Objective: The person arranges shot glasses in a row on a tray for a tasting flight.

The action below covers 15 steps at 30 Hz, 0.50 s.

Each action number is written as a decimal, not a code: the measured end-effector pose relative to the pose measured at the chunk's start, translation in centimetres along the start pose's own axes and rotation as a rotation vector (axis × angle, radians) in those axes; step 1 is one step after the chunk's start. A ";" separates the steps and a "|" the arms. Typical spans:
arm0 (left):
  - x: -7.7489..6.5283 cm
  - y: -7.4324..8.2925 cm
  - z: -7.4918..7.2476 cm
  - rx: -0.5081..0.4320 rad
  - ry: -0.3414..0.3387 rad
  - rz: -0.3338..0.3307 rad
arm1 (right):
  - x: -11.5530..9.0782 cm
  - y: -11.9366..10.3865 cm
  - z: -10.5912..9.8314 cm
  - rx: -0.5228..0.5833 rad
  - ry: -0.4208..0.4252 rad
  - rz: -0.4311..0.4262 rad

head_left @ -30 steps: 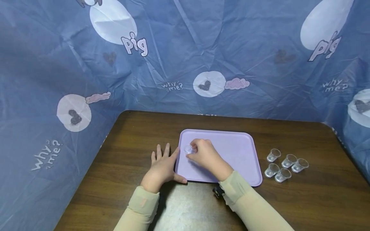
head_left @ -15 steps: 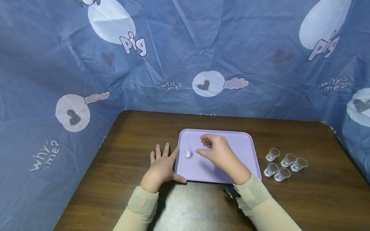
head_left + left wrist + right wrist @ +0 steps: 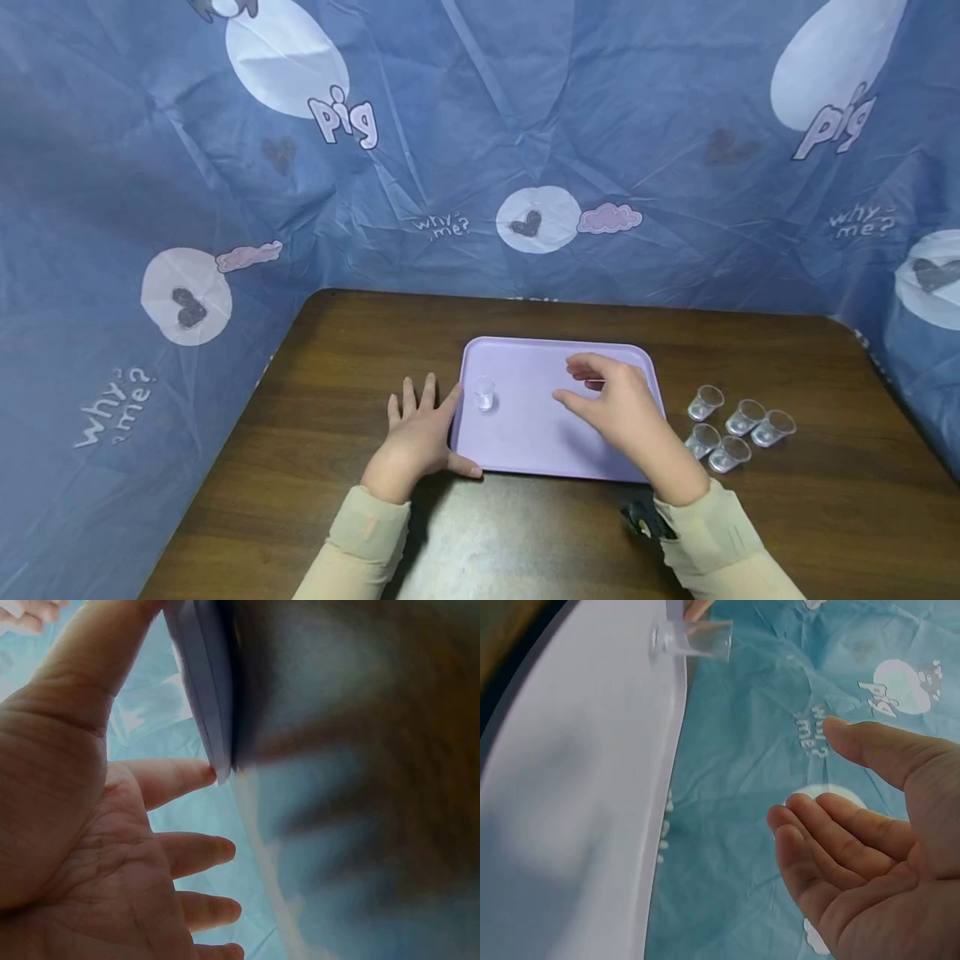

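Right hand (image 3: 618,408) over tray (image 3: 517,446), holding nothing, thumb and fingers apart. Five cups (image 3: 746,418), upright on bench (image 3: 360,342), lie to its right, nearer it than left hand (image 3: 416,442), spread at tray's left edge. Lone cup (image 3: 484,397) upright on tray's left.

Just behind the dark wood-grain table (image 3: 360,350) here hangs a creased blue cloth (image 3: 427,108), printed with white ovals (image 3: 558,208), pink clouds (image 3: 610,218), grey hearts (image 3: 279,154) and "pig" lettering (image 3: 341,119).

Pale cream sleeves (image 3: 337,571) with broad, slightly wrinkled cuffs (image 3: 371,517), a small black device (image 3: 647,521) beside the right one.
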State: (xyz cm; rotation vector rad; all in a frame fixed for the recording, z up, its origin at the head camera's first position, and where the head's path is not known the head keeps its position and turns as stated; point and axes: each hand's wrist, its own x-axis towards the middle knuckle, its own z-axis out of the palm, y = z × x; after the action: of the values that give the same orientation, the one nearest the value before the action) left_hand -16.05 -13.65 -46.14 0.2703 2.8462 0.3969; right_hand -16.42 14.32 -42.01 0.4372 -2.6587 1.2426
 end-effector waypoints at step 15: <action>-0.1 -0.1 0.1 -0.002 -0.002 0.007 | -3.2 2.2 -5.2 -0.127 0.138 0.017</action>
State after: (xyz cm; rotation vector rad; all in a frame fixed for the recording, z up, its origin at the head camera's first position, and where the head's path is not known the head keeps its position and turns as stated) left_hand -16.00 -13.73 -46.20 0.2799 2.8439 0.4010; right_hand -13.94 20.27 -41.16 0.2981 -2.6095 1.0598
